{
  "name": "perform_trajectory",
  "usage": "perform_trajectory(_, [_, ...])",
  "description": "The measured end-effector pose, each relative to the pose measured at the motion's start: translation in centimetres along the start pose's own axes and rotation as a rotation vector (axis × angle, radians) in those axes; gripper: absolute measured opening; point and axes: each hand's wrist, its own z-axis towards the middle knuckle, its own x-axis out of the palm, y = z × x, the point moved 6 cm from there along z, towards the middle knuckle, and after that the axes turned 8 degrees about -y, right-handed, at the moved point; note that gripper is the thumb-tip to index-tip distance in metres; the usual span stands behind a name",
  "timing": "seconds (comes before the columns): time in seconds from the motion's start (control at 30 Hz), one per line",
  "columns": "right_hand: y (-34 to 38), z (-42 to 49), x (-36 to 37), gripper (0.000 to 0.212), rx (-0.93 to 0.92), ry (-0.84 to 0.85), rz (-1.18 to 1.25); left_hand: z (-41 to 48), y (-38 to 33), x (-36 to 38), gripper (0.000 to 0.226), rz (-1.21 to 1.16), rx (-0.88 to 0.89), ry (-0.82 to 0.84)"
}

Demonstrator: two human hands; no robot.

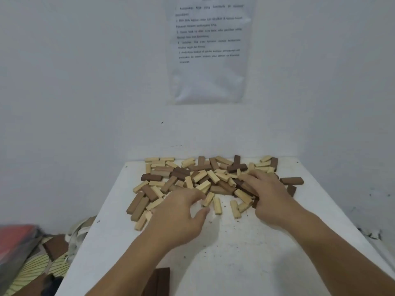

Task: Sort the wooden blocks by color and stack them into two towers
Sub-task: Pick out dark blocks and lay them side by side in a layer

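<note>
Right hand (269, 196) lies spread on the block pile (205, 178); left hand (178, 212) curls at its near edge, grip unclear. Wall sheet (210, 50) above the pile: print unreadable.

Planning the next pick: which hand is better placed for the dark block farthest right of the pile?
Likely right. The right hand rests on the pile close to that dark block; the left hand is farther, at its near-left.

The pile of blocks (205, 178) spreads across the desk's (245, 253) far end at mid-frame, close against the wall (85, 82). Lower in the frame the desk is open, apart from dark blocks (159, 282) at the bottom edge.
</note>
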Motion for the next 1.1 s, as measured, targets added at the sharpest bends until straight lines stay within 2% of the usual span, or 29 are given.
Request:
perform_trajectory(0.1, [-0.9,1.0,0.8,0.094,-0.101,0.117,-0.043,3.1,-1.1,3.0,0.040,0.093,-0.026,0.035])
perform_trajectory(0.2, [-1.6,1.8,1.1,0.091,-0.104,0.169,-0.043,5.2,-1.9,5.7,0.042,0.206,-0.046,0.037])
perform_trajectory(0.37, [-2.3,2.4,0.4,0.086,-0.125,0.216,-0.015,6.9,-2.4,8.6,0.064,0.422,-0.140,0.009])
perform_trajectory(0.5, [-3.0,2.9,0.7,0.082,-0.144,0.202,0.035,7.1,-2.6,9.6,0.068,0.453,-0.172,-0.030])
perform_trajectory(0.73, [-4.6,3.3,1.7,0.083,-0.178,0.137,0.054,7.9,-2.2,10.0,0.065,0.360,-0.244,-0.013])
perform_trajectory(0.93, [-3.5,1.8,-0.3,0.055,-0.212,0.004,0.169,6.9,-2.0,8.3,0.062,0.107,-0.229,-0.057])
perform_trajectory(1.0, [-2.8,0.2,-1.7,0.059,-0.215,-0.050,0.273,5.4,-2.8,6.6,0.062,0.016,-0.161,-0.079])
perform_trajectory(1.1, [-1.8,-3.2,-2.0,0.075,-0.195,-0.020,0.378,1.1,-4.6,4.2,0.061,-0.062,-0.022,-0.032])
